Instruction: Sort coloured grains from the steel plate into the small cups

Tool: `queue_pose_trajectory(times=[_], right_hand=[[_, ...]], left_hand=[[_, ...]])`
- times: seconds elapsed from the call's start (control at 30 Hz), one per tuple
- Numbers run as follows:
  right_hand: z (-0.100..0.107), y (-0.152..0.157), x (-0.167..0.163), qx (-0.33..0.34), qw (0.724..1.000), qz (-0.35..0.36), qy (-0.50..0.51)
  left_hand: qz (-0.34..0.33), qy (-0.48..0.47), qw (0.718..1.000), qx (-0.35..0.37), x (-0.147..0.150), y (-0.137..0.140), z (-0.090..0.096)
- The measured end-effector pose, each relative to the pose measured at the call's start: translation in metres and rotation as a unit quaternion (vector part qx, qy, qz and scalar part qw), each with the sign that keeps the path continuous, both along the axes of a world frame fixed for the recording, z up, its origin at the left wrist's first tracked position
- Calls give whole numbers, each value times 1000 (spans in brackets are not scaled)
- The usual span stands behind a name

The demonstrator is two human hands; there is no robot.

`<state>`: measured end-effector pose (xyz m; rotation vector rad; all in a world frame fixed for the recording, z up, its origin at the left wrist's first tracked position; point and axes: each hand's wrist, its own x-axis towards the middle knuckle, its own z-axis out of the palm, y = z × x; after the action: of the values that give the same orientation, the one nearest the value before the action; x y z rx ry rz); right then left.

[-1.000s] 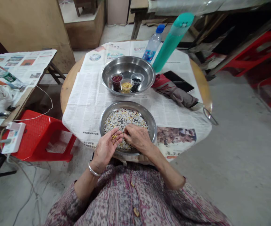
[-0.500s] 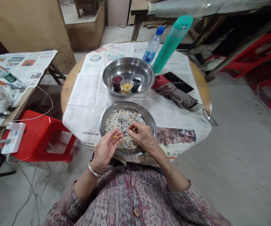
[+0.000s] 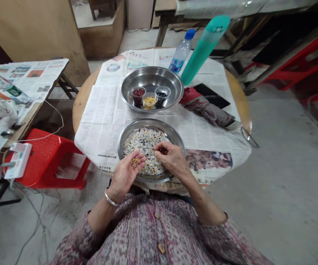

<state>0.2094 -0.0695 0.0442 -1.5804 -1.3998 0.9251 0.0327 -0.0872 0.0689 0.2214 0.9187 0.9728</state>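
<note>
My left hand [image 3: 124,176] is palm up over the near edge of a steel basin [image 3: 180,140], with several small yellow beans [image 3: 135,162] lying on its half-curled fingers. Inside the basin spreads a mix of white grains [image 3: 138,141] with yellow, dark red and black beans. My right hand [image 3: 172,157] hangs over the right part of the mix, thumb and fingertips pinched; whatever is between them is too small to make out. Behind, a second steel basin [image 3: 153,70] holds clear cups of red beans [image 3: 138,94], yellow beans [image 3: 149,101] and black beans [image 3: 162,95].
Newspaper [image 3: 95,125] covers the round table. A water bottle [image 3: 181,51], a teal cylinder [image 3: 205,49], a folded umbrella [image 3: 210,110] and a dark phone [image 3: 211,95] lie or stand right of the basins. At left are a red stool [image 3: 46,154] and a power strip [image 3: 19,160].
My right hand has shifted slightly to the right over the mix, still pinched. My left hand stays nearly still with the yellow beans. The whole view has moved a little.
</note>
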Motion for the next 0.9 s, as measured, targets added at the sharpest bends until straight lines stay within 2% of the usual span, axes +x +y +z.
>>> queue_pose_trajectory(times=[0.1,0.2,0.33,0.5,0.73,0.9], right_hand=[[0,0,1,-46,994,4,102],[7,-2,-2,-63,981,36,179],[15,-5,-10,-59,974,76,205],[17,-6,-18,-56,969,84,226],[22,-9,-21,-51,973,129,186],[26,-11,-30,88,977,189,45]], left_hand=[[0,1,1000,-2,0,0,-1],[1,0,1000,-5,0,0,-2],[-1,-10,1000,-6,-1,-2,-4],[-1,-24,1000,7,-2,-3,-6],[-2,-34,999,27,-3,-4,-9],[5,-40,998,43,-3,-5,-11]])
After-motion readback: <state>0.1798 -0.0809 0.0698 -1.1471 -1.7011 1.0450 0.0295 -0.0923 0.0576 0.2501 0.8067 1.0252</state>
